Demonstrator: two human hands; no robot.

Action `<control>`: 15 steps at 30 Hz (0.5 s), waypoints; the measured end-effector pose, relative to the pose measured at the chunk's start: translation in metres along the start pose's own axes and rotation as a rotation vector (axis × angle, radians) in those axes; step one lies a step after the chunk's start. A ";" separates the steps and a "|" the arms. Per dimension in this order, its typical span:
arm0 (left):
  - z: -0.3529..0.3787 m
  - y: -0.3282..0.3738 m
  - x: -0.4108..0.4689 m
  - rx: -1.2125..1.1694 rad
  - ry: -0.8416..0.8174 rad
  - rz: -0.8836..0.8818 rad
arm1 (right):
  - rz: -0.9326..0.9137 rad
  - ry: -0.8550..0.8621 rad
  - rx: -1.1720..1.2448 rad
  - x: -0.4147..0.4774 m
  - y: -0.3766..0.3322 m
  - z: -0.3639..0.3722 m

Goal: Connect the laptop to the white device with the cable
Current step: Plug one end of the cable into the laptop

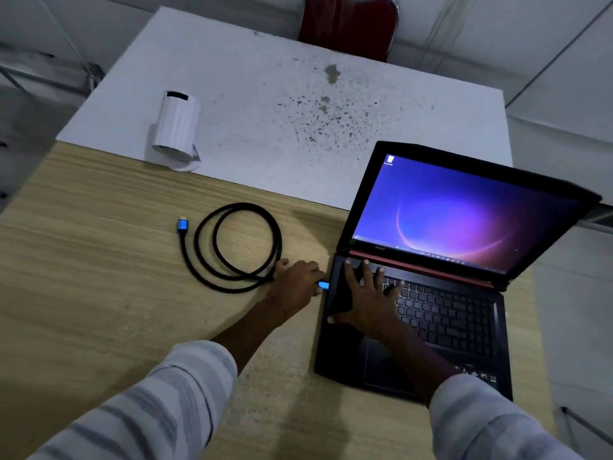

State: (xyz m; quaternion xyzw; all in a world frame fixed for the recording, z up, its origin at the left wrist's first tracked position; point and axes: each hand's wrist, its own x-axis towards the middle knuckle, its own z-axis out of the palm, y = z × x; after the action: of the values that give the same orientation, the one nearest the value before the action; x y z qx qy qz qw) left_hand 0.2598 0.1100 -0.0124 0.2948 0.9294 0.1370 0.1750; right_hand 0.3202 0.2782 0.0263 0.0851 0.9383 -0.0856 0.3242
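Red chair (348,24) behind speckled white table (232,78)

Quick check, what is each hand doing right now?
Left hand: closed on the cable's blue connector, at the laptop's left edge.
Right hand: open, flat on the laptop deck, holding nothing.

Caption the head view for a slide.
Left hand brings cable's blue plug to the laptop; right hand steadies it.
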 end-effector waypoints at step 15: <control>0.007 0.024 -0.011 -0.177 0.322 0.002 | -0.030 0.059 -0.068 0.009 0.019 0.014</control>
State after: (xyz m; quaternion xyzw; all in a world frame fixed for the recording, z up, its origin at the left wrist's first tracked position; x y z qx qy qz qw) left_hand 0.2831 0.1233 -0.0075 0.2534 0.9293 0.2641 0.0489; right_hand 0.3254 0.2942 0.0083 0.0622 0.9510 -0.0560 0.2976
